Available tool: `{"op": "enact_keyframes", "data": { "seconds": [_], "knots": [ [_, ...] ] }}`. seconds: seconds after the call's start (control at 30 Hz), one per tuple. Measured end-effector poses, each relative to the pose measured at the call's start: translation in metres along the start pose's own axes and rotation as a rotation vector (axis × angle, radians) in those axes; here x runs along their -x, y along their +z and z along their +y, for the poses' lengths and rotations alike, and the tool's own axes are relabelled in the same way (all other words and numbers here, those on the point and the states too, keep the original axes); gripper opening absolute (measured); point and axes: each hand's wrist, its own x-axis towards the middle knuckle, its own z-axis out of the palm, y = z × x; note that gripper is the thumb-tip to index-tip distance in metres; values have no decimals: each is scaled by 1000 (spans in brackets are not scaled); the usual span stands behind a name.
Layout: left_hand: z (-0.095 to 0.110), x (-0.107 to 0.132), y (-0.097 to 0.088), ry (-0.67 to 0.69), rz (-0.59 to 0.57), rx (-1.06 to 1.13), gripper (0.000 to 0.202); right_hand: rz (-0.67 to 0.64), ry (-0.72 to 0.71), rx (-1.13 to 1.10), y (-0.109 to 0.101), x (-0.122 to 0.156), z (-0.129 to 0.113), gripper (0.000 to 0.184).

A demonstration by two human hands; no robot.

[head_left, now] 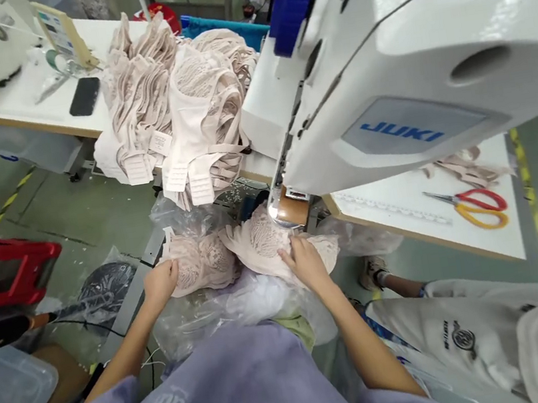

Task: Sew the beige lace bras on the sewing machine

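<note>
A beige lace bra [207,259] is spread across my lap, over clear plastic. My left hand [161,281] grips its left end, fingers closed on the fabric. Close to the sewing machine's front end, my right hand [305,262] pinches the edge of the right cup. Just above that hand is the head of the white sewing machine [410,66], with a brown rounded part [289,210] at its tip. Part of the right cup lies beneath this tip, and the needle area is hidden from me.
Stacked beige bras [204,103] hang over the front edge of the white table. A phone [85,96] lies left of them. Scissors [479,207] and a clear ruler [396,208] rest on the right tabletop. A seated person [472,339] is at right; a red stool [6,268] stands left.
</note>
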Motion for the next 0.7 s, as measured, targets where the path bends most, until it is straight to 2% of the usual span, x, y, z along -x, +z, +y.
{"op": "enact_keyframes", "data": {
  "seconds": [0.07, 0.13, 0.23, 0.3, 0.33, 0.4, 0.43, 0.47, 0.53, 0.57, 0.6, 0.7],
  "knots": [
    [12, 18, -17, 65, 23, 33, 46, 35, 18, -20, 0, 16, -1, 58],
    [34, 38, -36, 175, 40, 99, 48, 114, 30, -58, -12, 30, -13, 64],
    [79, 68, -61, 458, 3, 283, 48, 194, -27, -110, -38, 38, -53, 82],
    [109, 82, -74, 610, -76, 374, 47, 61, -216, -184, -52, 38, -86, 92],
    [121, 85, -79, 659, -132, 414, 48, -65, -331, -209, -56, 38, -100, 85],
    [136, 82, -89, 713, -248, 482, 49, -294, -487, -191, -60, 39, -123, 55],
    [139, 76, -94, 719, -287, 521, 49, -367, -533, -164, -60, 41, -131, 44],
    [139, 68, -98, 715, -295, 574, 47, -398, -569, -139, -61, 44, -137, 40],
    [134, 49, -103, 662, -271, 713, 34, -355, -642, -127, -65, 51, -145, 41],
    [130, 39, -103, 612, -299, 790, 30, -311, -682, -133, -70, 54, -147, 40],
    [127, 31, -102, 546, -385, 864, 33, -264, -705, -133, -77, 58, -150, 39],
    [123, 17, -90, 320, -852, 1035, 46, -167, -656, -69, -108, 67, -153, 36]
  ]
}}
